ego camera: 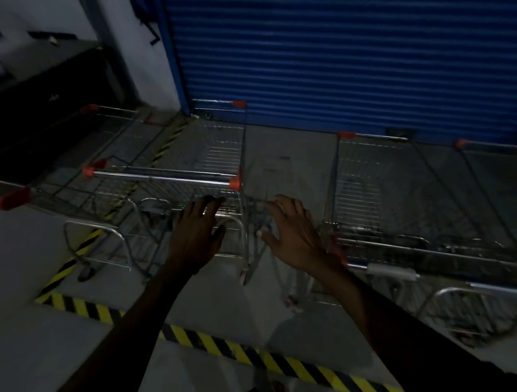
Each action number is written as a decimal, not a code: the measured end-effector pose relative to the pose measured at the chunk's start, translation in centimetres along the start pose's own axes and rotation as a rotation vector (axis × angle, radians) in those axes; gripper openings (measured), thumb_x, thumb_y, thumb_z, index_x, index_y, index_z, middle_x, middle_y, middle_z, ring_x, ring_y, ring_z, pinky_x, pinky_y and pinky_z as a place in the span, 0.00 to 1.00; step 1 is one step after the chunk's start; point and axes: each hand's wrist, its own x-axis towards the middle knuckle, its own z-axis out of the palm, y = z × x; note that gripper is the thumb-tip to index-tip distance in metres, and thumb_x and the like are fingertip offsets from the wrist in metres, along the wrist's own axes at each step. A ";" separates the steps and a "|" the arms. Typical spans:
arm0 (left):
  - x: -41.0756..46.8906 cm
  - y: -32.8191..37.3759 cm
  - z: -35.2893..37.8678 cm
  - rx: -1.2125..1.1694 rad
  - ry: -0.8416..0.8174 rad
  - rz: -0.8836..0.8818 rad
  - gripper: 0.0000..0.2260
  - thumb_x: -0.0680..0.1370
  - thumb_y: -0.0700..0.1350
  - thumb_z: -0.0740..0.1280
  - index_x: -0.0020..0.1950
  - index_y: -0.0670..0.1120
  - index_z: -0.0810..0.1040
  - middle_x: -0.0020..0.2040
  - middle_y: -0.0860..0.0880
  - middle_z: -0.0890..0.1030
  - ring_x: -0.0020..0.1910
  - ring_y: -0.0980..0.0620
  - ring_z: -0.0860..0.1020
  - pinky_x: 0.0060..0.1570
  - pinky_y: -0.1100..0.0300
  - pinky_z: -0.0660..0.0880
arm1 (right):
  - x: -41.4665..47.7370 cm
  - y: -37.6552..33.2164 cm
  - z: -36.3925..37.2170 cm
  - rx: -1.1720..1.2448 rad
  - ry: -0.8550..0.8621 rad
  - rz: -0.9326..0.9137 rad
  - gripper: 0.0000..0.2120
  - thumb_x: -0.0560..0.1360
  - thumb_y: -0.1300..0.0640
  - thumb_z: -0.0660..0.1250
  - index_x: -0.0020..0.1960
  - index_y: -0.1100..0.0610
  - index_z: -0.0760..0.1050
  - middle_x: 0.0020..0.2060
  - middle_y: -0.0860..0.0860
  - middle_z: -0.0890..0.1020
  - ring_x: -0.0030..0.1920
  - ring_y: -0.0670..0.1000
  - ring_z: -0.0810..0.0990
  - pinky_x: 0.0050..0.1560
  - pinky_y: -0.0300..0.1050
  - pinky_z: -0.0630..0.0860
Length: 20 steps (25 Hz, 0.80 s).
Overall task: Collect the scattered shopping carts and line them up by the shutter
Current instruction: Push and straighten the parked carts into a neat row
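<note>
A blue roller shutter [350, 56] fills the back of the dim head view. Wire shopping carts with orange corner caps stand in front of it. The middle cart [220, 151] has its chrome handle bar [161, 177] just beyond my hands. My left hand [199, 228] hovers over its lower frame with fingers spread. My right hand [291, 228] is beside it, fingers apart, holding nothing. Another cart [370, 184] stands to the right, with one more [495, 168] at the far right. A further cart [109, 132] is on the left.
Yellow-and-black hazard tape [235, 350] runs across the concrete floor in front of me, and another strip [163, 147] angles toward the shutter's left post. A dark counter [45, 98] and white wall are at the left. A cart handle [9, 197] pokes in from the left edge.
</note>
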 end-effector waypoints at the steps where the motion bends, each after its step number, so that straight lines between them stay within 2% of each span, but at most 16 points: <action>1: 0.8 -1.2 -0.1 0.000 0.011 -0.012 0.27 0.76 0.55 0.66 0.74 0.49 0.70 0.69 0.45 0.72 0.64 0.39 0.74 0.57 0.43 0.73 | 1.4 -0.3 0.6 0.001 -0.017 -0.015 0.32 0.74 0.46 0.71 0.74 0.50 0.65 0.71 0.55 0.70 0.68 0.58 0.67 0.60 0.57 0.70; 6: 4.2 -7.1 0.1 0.018 -0.007 -0.039 0.38 0.70 0.51 0.74 0.78 0.49 0.65 0.76 0.43 0.66 0.69 0.37 0.69 0.61 0.41 0.71 | 8.1 -1.9 3.7 -0.032 -0.140 -0.004 0.36 0.75 0.45 0.69 0.80 0.51 0.62 0.76 0.54 0.65 0.72 0.60 0.65 0.65 0.59 0.70; 10: 6.7 -13.0 1.9 0.042 -0.130 -0.057 0.41 0.69 0.54 0.74 0.80 0.52 0.61 0.77 0.43 0.64 0.73 0.36 0.66 0.65 0.36 0.69 | 12.6 -3.3 7.1 -0.054 -0.247 0.032 0.41 0.73 0.50 0.70 0.82 0.52 0.58 0.79 0.52 0.63 0.76 0.59 0.62 0.68 0.62 0.69; 12: 7.4 -16.1 3.0 0.074 -0.184 -0.017 0.41 0.69 0.55 0.73 0.80 0.53 0.61 0.78 0.44 0.63 0.74 0.35 0.65 0.67 0.35 0.67 | 14.2 -3.9 9.1 -0.076 -0.287 0.077 0.42 0.73 0.52 0.71 0.83 0.51 0.56 0.79 0.52 0.63 0.80 0.59 0.57 0.69 0.63 0.68; 16: 7.9 -20.4 5.0 0.114 -0.256 0.047 0.44 0.66 0.57 0.75 0.80 0.52 0.62 0.78 0.44 0.66 0.73 0.33 0.67 0.67 0.33 0.66 | 16.2 -4.7 11.5 -0.127 -0.367 0.156 0.44 0.70 0.52 0.74 0.82 0.53 0.58 0.77 0.55 0.67 0.82 0.61 0.52 0.62 0.66 0.74; 20: 9.1 -20.9 5.6 0.082 -0.257 0.068 0.43 0.65 0.53 0.80 0.78 0.50 0.68 0.72 0.42 0.73 0.71 0.31 0.69 0.65 0.32 0.67 | 16.8 -4.6 12.7 -0.171 -0.384 0.213 0.43 0.66 0.52 0.69 0.80 0.52 0.60 0.72 0.55 0.71 0.79 0.63 0.59 0.56 0.67 0.78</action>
